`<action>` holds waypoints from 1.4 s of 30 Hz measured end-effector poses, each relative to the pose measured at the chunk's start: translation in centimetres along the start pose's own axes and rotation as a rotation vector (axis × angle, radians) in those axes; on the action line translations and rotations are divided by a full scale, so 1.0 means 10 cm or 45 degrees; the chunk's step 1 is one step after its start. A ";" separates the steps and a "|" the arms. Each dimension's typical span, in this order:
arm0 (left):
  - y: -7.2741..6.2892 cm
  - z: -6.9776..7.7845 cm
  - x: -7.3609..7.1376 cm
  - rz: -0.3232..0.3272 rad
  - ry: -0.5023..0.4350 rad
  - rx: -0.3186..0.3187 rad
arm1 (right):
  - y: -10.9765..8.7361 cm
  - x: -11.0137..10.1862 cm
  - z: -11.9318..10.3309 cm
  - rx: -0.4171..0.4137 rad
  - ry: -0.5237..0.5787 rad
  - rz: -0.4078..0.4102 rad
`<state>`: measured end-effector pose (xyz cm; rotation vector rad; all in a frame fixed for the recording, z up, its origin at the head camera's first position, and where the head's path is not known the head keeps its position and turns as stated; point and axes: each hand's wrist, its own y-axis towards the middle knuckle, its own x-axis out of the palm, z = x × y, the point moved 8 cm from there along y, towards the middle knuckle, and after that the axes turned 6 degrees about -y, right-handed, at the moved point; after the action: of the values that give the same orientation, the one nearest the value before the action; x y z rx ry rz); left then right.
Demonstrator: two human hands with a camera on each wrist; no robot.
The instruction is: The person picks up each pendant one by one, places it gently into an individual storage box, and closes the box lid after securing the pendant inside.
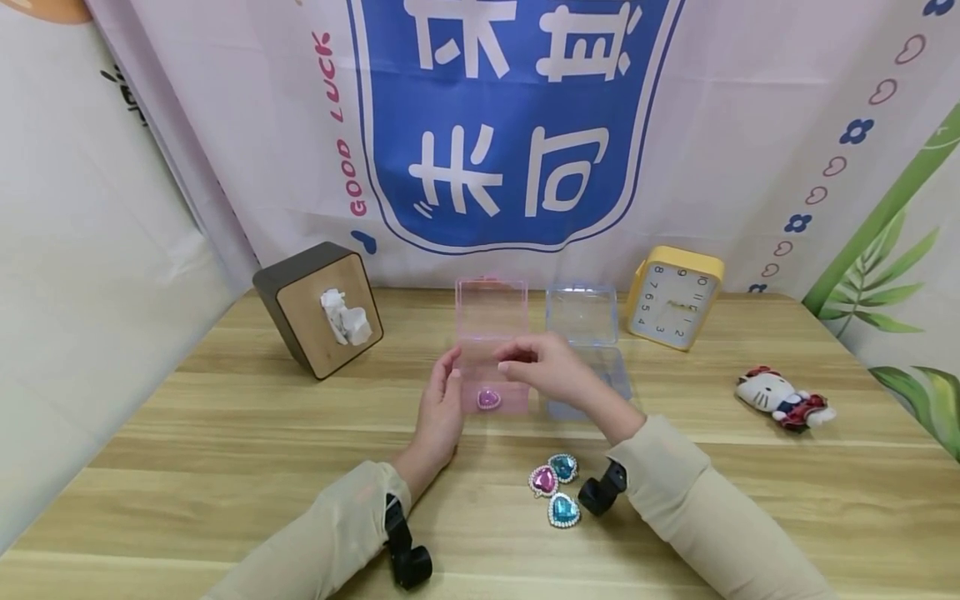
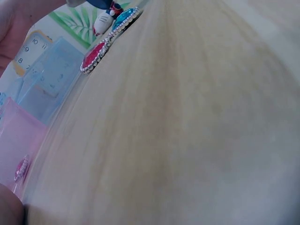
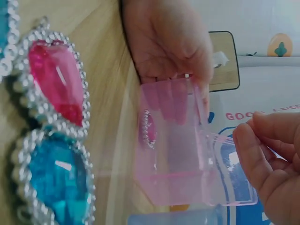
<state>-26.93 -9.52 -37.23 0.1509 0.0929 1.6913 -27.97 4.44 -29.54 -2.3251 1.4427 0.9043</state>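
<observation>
A clear pink plastic box (image 1: 517, 402) stands on the table with its lid (image 1: 491, 310) raised at the back. Inside it, near the front wall, lies a pink heart gem (image 1: 488, 399) with a silvery beaded rim. My left hand (image 1: 438, 417) steadies the box's left side with straight fingers, which show through the pink wall in the right wrist view. Over the box hovers my right hand (image 1: 551, 367), fingers loosely bent and nothing visible between thumb and forefinger. Nearer the front lie another pink heart gem (image 1: 543, 480) and two blue ones, one behind (image 1: 562, 467) and one in front (image 1: 564, 511).
Right of the pink box stands a clear blue box (image 1: 617, 372), also with its lid up, partly behind my right hand. A yellow clock (image 1: 677, 297) and a kitten figure (image 1: 783, 400) are farther right. A tissue box (image 1: 330, 312) sits at back left, before a hanging cloth.
</observation>
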 end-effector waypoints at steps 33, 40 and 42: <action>-0.02 0.00 -0.01 0.018 -0.004 0.014 | -0.56 0.16 0.07 -0.302 -0.075 -0.479; -0.02 0.02 -0.01 0.018 0.005 0.011 | -0.65 0.26 0.13 -0.328 -0.144 -0.609; -0.02 0.02 -0.01 0.019 0.002 0.010 | -0.67 0.28 0.13 -0.364 -0.180 -0.634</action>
<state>-26.68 -9.58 -37.07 0.1566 0.0998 1.7060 -21.69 6.29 -33.00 -2.5792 0.6593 1.1421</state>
